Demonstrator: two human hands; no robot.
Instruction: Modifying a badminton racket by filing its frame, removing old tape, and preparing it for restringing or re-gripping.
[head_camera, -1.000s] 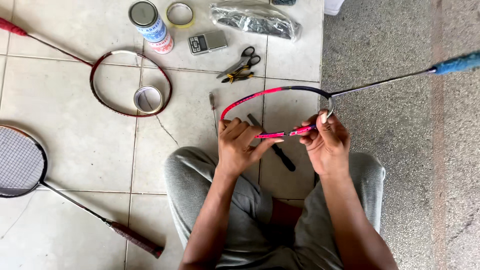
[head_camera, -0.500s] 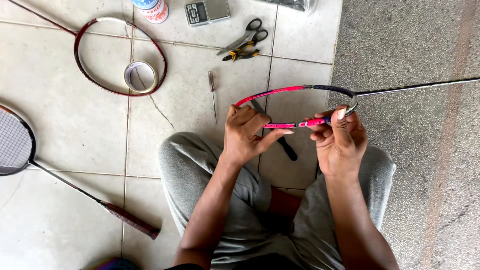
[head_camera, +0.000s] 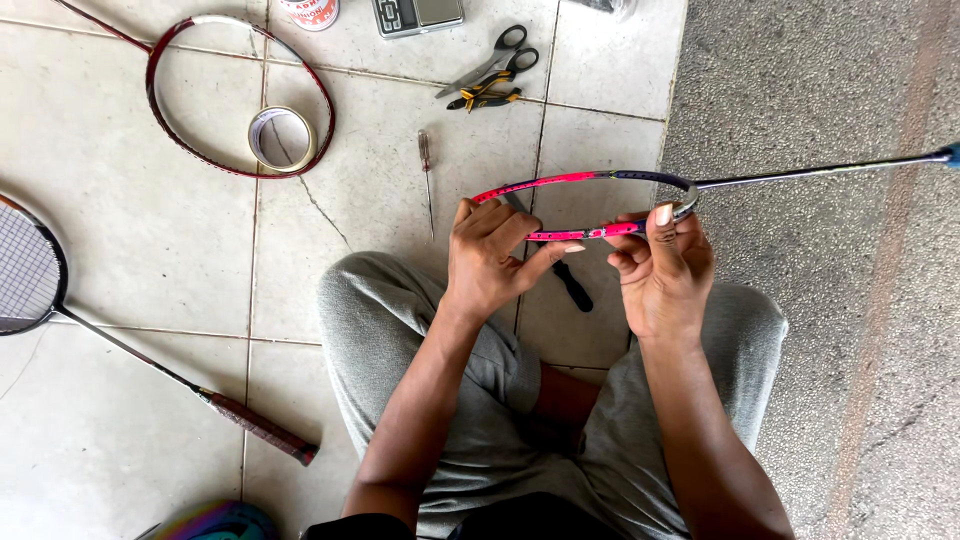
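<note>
Holding an unstrung pink and dark racket frame edge-on above my knees, shaft running off to my right over rough grey ground.

Left hand: fingers curled over the near pink rim, thumb stretched along it toward the other hand, gripping the frame.

Right hand: thumb and fingers pinched on the near rim just beside the throat, where pink meets dark.

Grey trousers: my legs, crossed under the frame.

Black-handled tool: on the tile below the frame, partly hidden by my hands.

Thin awl: lying on the tile, just left of the frame's head.

Scissors and yellow-handled pliers: touching each other, beyond the frame.

Red empty racket frame: flat on the tile, far left, well apart from my hands.

Roll of tape: lying inside that red hoop.

Strung racket: at the left edge, its dark red grip pointing toward my left knee.

Small scale: top edge, partly cut off.
</note>
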